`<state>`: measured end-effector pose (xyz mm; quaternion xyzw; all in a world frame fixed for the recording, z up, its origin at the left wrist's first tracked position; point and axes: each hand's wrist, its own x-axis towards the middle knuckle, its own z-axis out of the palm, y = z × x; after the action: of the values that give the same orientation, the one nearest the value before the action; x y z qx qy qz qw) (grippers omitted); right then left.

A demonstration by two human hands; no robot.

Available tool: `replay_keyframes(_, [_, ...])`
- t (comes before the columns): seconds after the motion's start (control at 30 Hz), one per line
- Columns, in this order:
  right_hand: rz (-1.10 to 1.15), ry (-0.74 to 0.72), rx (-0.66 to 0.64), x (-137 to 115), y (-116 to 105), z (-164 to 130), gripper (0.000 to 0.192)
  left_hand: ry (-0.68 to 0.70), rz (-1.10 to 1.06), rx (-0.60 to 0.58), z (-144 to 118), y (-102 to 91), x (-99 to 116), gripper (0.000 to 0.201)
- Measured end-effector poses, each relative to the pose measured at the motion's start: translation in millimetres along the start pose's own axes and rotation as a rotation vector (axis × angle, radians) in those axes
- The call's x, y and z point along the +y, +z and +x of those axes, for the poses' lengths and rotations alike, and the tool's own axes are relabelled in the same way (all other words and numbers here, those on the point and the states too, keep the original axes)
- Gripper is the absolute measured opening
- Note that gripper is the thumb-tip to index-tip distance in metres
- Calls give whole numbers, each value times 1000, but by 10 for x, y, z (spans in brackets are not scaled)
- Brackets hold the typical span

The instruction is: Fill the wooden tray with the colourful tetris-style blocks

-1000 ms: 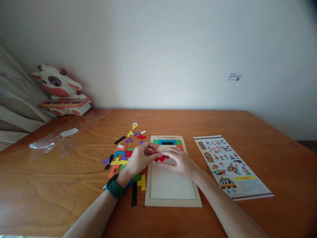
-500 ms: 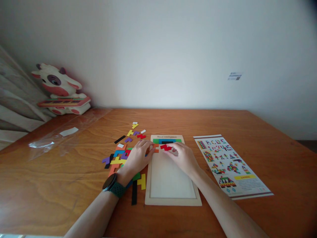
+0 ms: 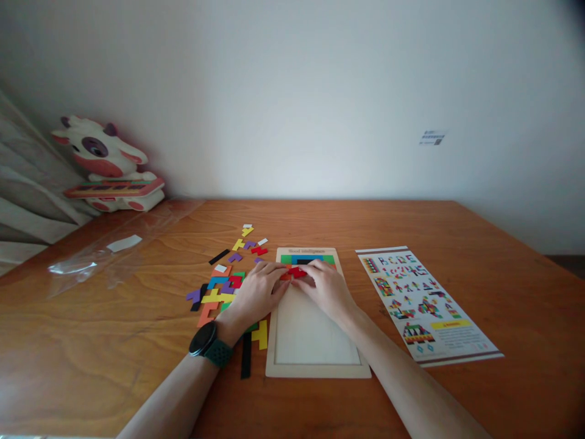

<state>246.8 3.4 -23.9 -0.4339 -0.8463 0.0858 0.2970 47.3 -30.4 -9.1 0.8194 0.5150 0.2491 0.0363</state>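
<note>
A red wooden puzzle piece [image 3: 298,272] lies at the upper part of the pale wooden tray [image 3: 319,371]. My right hand [image 3: 329,291] pinches it from the right with finger and thumb. My left hand [image 3: 260,288], its wrist wearing a dark watch with a green strap, is closed around the left side of an orange puzzle piece [image 3: 286,277]. That piece is mostly covered by my fingers and touches the red one. Blue, green and black pieces [image 3: 307,260] fill the tray's top end, while its lower floor shows bare.
Many coloured puzzle pieces [image 3: 211,296] lie loose left of the tray, partly under my left forearm. A printed pattern sheet [image 3: 425,305] is on the right. Clear plastic wrapping [image 3: 86,268] and a cow-shaped toy keyboard [image 3: 114,183] are at the far left.
My right hand has brought the red piece left, up against the orange piece. The left fingers have shifted slightly and now meet the right fingertips closely.
</note>
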Motion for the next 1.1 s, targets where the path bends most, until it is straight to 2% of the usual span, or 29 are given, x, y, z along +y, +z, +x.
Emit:
replay_keyframes(0.13, [7,-53,-19,-24,-27,-31,16,6,8,9,-6,18,-12,25])
replay_keyframes(0.27, [22,-25,-2,27,-15,-40,21,33,23,10,-17,26,-23,26])
replay_keyframes(0.4, [18,-27,-1,70,-6,-39,15,35,32,4,-26,25,-25,27])
replay_keyframes(0.63, [21,-9,18,7,30,-46,12,54,83,-23,-15,0,13,26])
replay_keyframes(0.8, [91,-47,-3,10,23,-43,15,53,103,-36,-12,-16,16,26])
replay_keyframes(0.93, [235,11,8,50,33,-42,25,55,131,-35,-14,-16,0,26])
replay_keyframes(1.0, [311,49,35,81,47,-41,30,60,142,-32,-16,-11,-9,26])
replay_keyframes(1.1, [350,71,127,125,55,-35,28,61,149,-30,-20,0,-15,25])
